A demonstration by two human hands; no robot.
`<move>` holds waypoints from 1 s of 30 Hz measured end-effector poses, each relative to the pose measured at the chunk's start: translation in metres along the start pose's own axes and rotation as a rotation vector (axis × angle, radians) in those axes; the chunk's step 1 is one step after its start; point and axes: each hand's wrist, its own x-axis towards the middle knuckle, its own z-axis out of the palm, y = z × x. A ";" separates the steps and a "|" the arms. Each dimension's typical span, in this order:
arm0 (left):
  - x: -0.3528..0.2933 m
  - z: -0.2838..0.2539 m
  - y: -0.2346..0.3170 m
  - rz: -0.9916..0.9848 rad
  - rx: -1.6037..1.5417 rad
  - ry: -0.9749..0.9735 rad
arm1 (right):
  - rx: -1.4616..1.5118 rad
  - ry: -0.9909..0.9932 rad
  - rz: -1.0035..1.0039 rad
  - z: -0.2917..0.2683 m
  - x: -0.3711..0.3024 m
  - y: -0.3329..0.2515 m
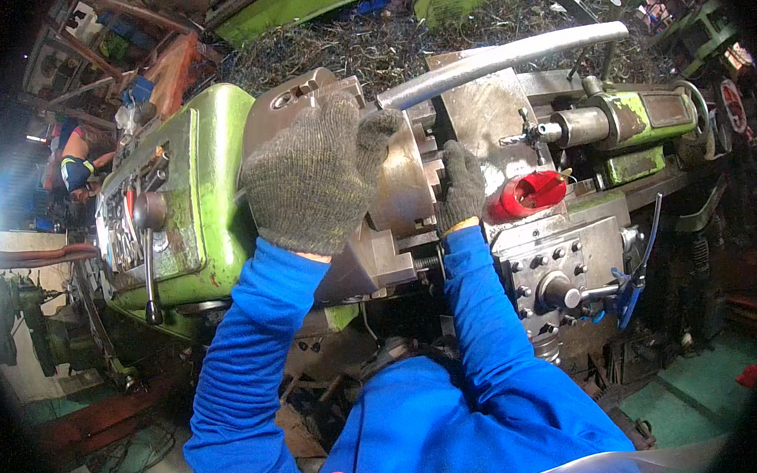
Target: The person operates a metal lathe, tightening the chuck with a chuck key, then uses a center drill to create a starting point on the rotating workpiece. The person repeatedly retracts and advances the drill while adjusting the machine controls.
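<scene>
A round, smooth metal part (399, 183) with a notched right end sits at the large lathe chuck (293, 89). My left hand (314, 175), in a dark knitted glove, curls over the part's left side, its thumb across the top and the fingertips partly hidden. At the notched end, my gloved right hand (462, 188) closes against the part with one finger pointing upward; its underside is hidden. Chuck jaws (387, 258) stick out below the part. A long silvery curved tube (502, 62) passes just beyond both hands.
Right of my hands, a red cup (528, 196) stands on the carriage near the tailstock (623, 122) and its drill bit (516, 140). A tool post (559, 290) sits nearer me. Left is the green headstock (216, 125) with a lever (150, 276). Metal shavings (315, 50) lie behind; a person (77, 159) is far left.
</scene>
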 end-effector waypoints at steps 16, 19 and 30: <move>0.016 0.006 -0.009 0.000 -0.109 -0.001 | 0.455 0.096 0.161 -0.005 0.014 0.016; 0.023 0.019 -0.022 0.107 -0.077 0.037 | 0.485 0.091 0.171 -0.001 0.011 0.013; 0.036 0.021 -0.027 0.086 0.045 -0.178 | 0.490 0.075 0.147 0.002 0.008 0.007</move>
